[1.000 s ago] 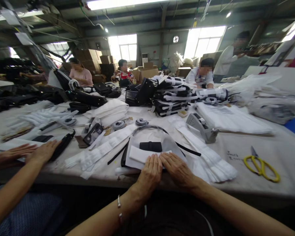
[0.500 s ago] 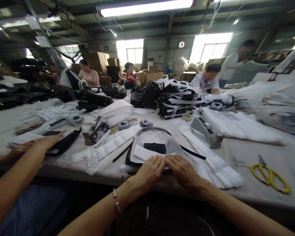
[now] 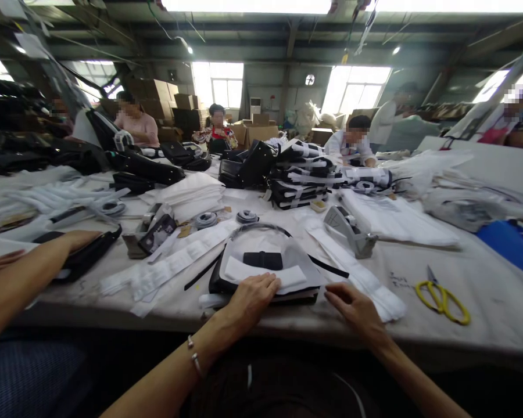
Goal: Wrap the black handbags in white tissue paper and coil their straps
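A black handbag [image 3: 216,281] lies flat on the table in front of me, its handle arching away from me and its straps spread to both sides. White sheet material covers its face. A small dark folded piece [image 3: 262,260] rests on that, above a folded white strip [image 3: 243,270]. My left hand [image 3: 255,297] lies with fingers stretched flat on the strip's near edge. Just off the bag's right corner, my right hand [image 3: 353,306] hovers with loosely bent fingers and nothing visible in it. Its palm is hidden.
Tape dispensers [image 3: 150,233] [image 3: 348,231] flank the bag. Yellow-handled scissors [image 3: 442,301] lie to the right. White strips [image 3: 169,261] and tape rolls [image 3: 206,219] lie nearby. A stack of wrapped black bags [image 3: 303,174] stands behind. At left, a co-worker's arm [image 3: 39,273] reaches over another bag.
My right hand has left the white strip and moved right, beyond the bag's corner. My left hand stays on the strip. The view has turned slightly right.
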Tool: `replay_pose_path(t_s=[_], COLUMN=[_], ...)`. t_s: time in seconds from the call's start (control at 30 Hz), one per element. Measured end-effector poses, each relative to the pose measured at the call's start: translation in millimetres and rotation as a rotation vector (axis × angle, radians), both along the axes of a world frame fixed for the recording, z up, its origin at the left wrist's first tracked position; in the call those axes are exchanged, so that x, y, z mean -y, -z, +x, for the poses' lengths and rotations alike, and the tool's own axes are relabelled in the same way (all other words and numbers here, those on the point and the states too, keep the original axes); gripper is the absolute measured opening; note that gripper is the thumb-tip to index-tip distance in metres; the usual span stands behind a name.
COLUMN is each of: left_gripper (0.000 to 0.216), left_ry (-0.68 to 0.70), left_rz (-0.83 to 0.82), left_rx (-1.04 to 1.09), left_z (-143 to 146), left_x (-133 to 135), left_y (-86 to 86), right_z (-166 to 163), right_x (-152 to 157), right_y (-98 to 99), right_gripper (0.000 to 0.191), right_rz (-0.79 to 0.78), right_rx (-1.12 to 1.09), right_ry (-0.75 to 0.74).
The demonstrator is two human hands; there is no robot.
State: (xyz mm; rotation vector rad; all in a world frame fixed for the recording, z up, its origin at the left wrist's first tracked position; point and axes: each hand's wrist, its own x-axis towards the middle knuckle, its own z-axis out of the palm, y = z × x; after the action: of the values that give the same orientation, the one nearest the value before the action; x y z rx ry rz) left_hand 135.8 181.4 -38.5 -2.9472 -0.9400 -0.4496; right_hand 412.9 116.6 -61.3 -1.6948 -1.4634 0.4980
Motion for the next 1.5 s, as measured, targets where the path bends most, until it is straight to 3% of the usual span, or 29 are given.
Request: replay_pose_path(t_s=[0.1,0.23,0.4,0.73,0.93,1.03,1.13,1.27,1.33,1.43,1.5], left_gripper=[0.035,0.039,0.041,0.039,0.035,0.036,0.035,0.035,0.036,0.038,0.039], left_ry=[0.005,0.007,0.002,0.008,-0.021,-0.046,-0.068,-0.096,-0.117,-0.143,-0.143], left_rz=[0.026,0.068,0.052,0.024,0.039,0.082,0.185,0.339,0.397,0.457,0.482], left_rx=[-0.005,-0.02,-0.033,-0.011,-0.025,-0.033,-0.023,0.011,0.015,0.015,-0.003], left_z=[0.3,0.8,0.4,-0.3,3.7,5.7,7.3,9.6,10.4,10.8,11.3], left_x=[-1.0,-0.9,0.1,-0.5,-0.6,2.1,6.1,12.4,15.5,19.5,21.7], left_y=[-0.1,0.6,1.2,-3.7,4.4,11.6,22.3,38.8,44.7,48.4,48.0], right_z=[-11.3,-22.8,-22.1,-20.4,-13.4,-13.0,-5.3,-1.9,-12.4,-35.9,-47.1], right_x=[-5.2,-13.9,-13.5,-15.2,-20.8,-21.5,-15.1,2.0,5.6,-2.4,-12.6], right_y=[11.2,8.0,16.6,19.1,32.2,31.4,21.1,-7.1,-20.4,-25.1,-16.6], right_gripper=[0.034,0.035,0.033,0.045,0.047,0.043,0.037,0.027,0.014,0.036,0.043], right_rz=[-0.139,-0.22,-0.17,-0.132,-0.122,-0.112,-0.067,0.425,0.62,0.638,0.624], right_rx=[-0.087,-0.159,-0.124,-0.595,-0.571,-0.476,-0.185,0.259,0.419,0.658,0.75], right_ry=[-0.094,-0.101,-0.063,-0.055,-0.037,-0.019,0.008,0.088,-0.096,-0.46,-0.547])
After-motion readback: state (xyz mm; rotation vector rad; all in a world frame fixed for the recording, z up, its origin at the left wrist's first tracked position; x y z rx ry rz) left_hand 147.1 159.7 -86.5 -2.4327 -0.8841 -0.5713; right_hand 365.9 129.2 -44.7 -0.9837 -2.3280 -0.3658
